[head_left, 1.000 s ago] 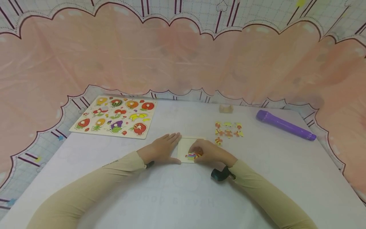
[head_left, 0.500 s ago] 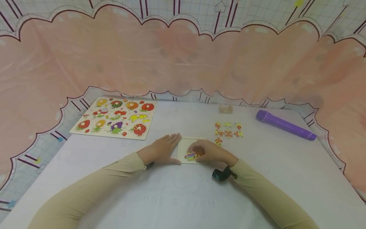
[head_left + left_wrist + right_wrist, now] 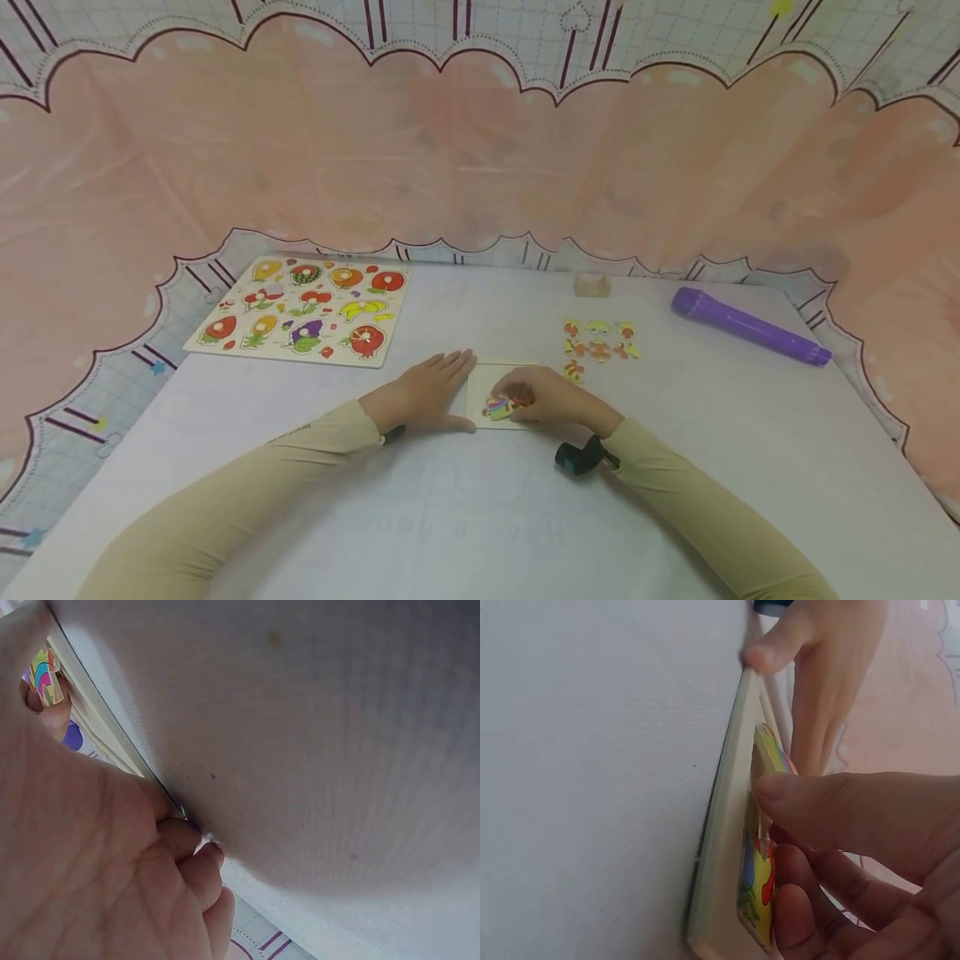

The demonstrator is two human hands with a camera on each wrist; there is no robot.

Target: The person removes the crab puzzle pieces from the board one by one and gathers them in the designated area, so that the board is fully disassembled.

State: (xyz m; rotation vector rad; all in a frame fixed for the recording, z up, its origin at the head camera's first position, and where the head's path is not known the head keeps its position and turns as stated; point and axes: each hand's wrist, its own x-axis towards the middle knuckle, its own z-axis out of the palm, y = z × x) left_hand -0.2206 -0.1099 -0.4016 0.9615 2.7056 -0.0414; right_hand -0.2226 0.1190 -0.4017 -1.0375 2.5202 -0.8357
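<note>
A small cream puzzle tray [image 3: 482, 379] lies between the two hands in the head view. Along its left edge rests the left hand [image 3: 423, 390], fingers straight and spread, with the thumb at the near corner. The right hand [image 3: 553, 398] reaches over the tray from the right. Its thumb and fingers pinch a brightly printed jigsaw piece [image 3: 497, 407] with rainbow stripes, tilted low over the tray. Behind the fingertips, the right wrist view shows another yellow, red and blue jigsaw piece [image 3: 757, 889] by the curled fingers. The hand partly covers both pieces.
Several loose jigsaw pieces [image 3: 598, 350] lie in rows right of the tray. Behind them stands a small translucent box [image 3: 592, 286]. A purple toy microphone [image 3: 750, 327] lies at the far right, and a fruit peg puzzle board [image 3: 330, 296] at the far left.
The striped jigsaw piece in the right hand has shifted slightly left and turned a little, and shows more clearly. The left hand has stayed in place.
</note>
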